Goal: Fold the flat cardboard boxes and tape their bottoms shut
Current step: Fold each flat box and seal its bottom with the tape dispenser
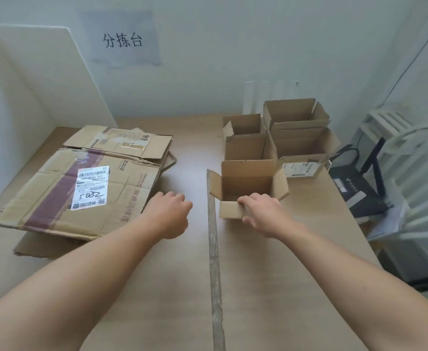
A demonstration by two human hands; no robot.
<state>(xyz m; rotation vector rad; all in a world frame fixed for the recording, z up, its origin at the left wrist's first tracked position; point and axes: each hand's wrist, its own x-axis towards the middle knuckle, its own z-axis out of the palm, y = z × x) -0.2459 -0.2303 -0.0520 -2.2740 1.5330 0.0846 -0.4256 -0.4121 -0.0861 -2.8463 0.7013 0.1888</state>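
It was a parcel sorting and packing station: a wall sign (123,40) at 12 o'clock read 分拣台, "sorting table". On the table (190,153), flat cartons (43,188) bearing a shipping label (91,187) lay at 10 o'clock, and folded boxes (250,148) stood at 1 o'clock.

Right hand (263,214) grips near flap of small upright box (248,181), top open. Left hand (172,214) over table (177,300), fingers curled, apparently empty. Flattened cartons (81,188) at left.
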